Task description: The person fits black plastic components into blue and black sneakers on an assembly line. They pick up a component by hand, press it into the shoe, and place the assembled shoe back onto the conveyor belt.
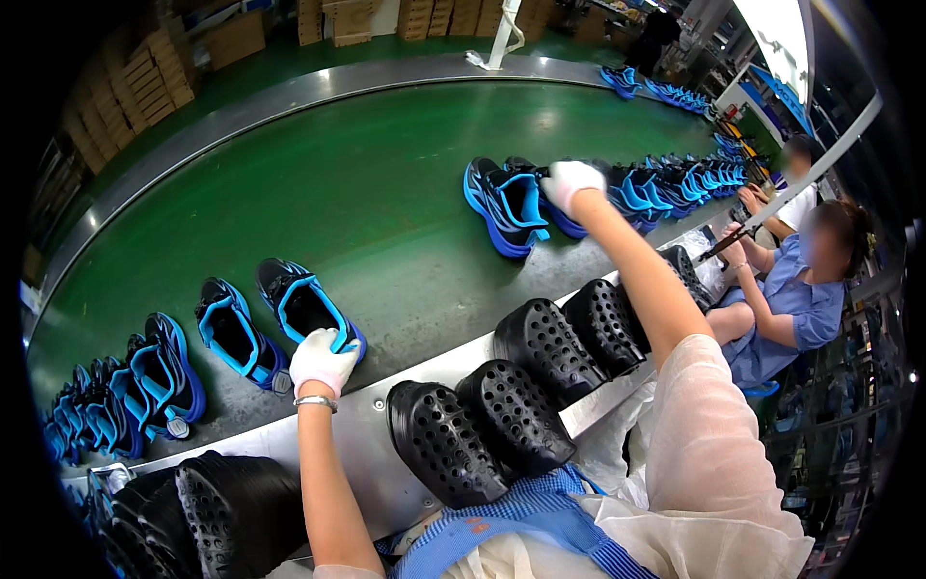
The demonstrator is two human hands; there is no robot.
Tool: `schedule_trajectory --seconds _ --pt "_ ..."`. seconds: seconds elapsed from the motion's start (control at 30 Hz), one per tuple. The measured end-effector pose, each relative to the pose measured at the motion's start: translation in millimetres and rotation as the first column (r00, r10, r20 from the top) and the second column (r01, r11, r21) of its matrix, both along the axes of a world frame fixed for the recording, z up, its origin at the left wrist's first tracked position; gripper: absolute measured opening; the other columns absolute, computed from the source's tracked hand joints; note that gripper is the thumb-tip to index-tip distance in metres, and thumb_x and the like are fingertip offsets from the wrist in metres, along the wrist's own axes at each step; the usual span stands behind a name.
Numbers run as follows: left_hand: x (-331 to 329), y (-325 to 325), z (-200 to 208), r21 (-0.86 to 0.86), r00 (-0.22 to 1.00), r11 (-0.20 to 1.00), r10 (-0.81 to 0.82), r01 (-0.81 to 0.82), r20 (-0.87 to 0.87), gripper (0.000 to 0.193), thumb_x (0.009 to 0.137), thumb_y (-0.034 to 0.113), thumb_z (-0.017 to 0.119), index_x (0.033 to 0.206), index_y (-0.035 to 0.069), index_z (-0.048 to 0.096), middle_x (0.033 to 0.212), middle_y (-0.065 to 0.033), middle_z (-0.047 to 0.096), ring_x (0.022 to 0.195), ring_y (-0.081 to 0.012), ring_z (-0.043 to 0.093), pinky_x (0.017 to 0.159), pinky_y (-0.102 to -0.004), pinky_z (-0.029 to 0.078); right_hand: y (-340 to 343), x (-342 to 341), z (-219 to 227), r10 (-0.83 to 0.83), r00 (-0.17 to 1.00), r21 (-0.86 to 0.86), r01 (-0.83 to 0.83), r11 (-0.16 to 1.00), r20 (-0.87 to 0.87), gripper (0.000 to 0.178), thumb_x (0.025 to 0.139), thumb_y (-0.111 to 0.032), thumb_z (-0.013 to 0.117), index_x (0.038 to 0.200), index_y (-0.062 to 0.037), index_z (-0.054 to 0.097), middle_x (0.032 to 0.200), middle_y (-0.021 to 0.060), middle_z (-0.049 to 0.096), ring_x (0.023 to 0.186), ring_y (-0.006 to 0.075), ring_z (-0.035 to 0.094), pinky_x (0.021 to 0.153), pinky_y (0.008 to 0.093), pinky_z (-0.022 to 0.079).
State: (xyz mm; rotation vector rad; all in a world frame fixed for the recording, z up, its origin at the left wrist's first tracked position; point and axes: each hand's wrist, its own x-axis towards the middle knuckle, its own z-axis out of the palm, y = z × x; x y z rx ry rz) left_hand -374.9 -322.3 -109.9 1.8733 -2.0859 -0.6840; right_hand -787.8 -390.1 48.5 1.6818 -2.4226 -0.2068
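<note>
My left hand (pixel 323 363), in a white glove, grips the heel of a black and blue sneaker (pixel 289 287) on the green work surface. Another sneaker (pixel 231 338) stands just left of it. Reaching farther out, my gloved right hand (pixel 573 183) is closed over the upper of a sneaker (pixel 567 228) in the right-hand row; its fingertips are partly hidden. A separate sneaker (pixel 503 207) stands left of that hand, its heel toward me.
More sneakers line up at the left (pixel 135 386) and far right (pixel 694 183). Black perforated shoe-shaped pieces (pixel 449 444) lie along the near metal edge (pixel 376 405), with a stack (pixel 231 511) at lower left. A co-worker (pixel 786 299) in blue sits at the right, another person beyond.
</note>
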Motion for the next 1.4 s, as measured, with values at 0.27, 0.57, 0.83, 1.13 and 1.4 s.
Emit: schedule_trajectory --seconds 0.27,0.57,0.83,1.13,1.4 --pt "-4 -8 -11 -0.145 0.991 0.983 -0.096 0.11 0.095 0.033 0.081 0.034 0.066 0.074 0.003 0.059 0.062 -0.0121 0.058 0.05 -0.024 0.063 0.053 -0.0345 0.051 -14 -89 -51 -0.07 0.93 0.156 0.014 0.988 0.361 0.108 0.07 -0.074 0.063 0.124 0.0184 0.048 0.123 0.0342 0.055 0.117 0.0394 0.056 0.097 0.0369 0.044" --pt "10 -6 -10 -0.014 0.994 0.998 -0.058 0.06 0.095 0.041 0.083 0.048 0.058 0.092 0.011 0.07 0.099 -0.0128 0.069 0.092 -0.0318 0.065 0.081 -0.0407 0.053 -42 -14 -84 0.066 0.941 0.202 -0.139 0.97 0.331 0.041 0.074 -0.037 0.065 0.088 0.0011 0.069 0.09 0.0221 0.068 0.085 0.032 0.067 0.074 0.0422 0.052" --pt "21 9 6 0.111 0.996 0.992 0.055 -0.063 0.074 0.037 0.08 0.043 0.054 0.089 0.013 0.073 0.098 -0.012 0.069 0.092 -0.0329 0.066 0.081 -0.0404 0.053 -5 77 -110 0.153 0.698 0.128 -0.333 0.934 0.7 0.026 0.08 -0.024 0.061 0.072 -0.0006 0.066 0.06 0.0055 0.06 0.053 0.0148 0.057 0.052 0.0318 0.045" --pt "-4 27 10 -0.159 0.946 0.947 0.245 -0.281 -0.213 0.063 0.075 0.033 0.067 0.133 0.016 0.05 0.128 -0.0138 0.055 0.116 -0.0324 0.055 0.098 -0.0404 0.044 90 91 -35 0.542 0.668 -0.153 -0.55 0.821 0.51 0.033 0.085 -0.025 0.059 0.108 -0.0014 0.064 0.096 0.0203 0.068 0.09 0.0323 0.067 0.081 0.0363 0.051" --pt "14 127 -44 -0.568 0.985 0.81 0.068 -0.146 -0.156 0.052 0.08 0.01 0.066 0.13 0.005 0.052 0.126 -0.0183 0.05 0.113 -0.0357 0.053 0.097 -0.0431 0.044 297 61 40 0.463 0.668 -0.392 -0.268 0.88 0.583 0.011 0.082 -0.007 0.064 0.089 -0.0006 0.067 0.077 0.0116 0.064 0.068 0.02 0.063 0.066 0.029 0.049"
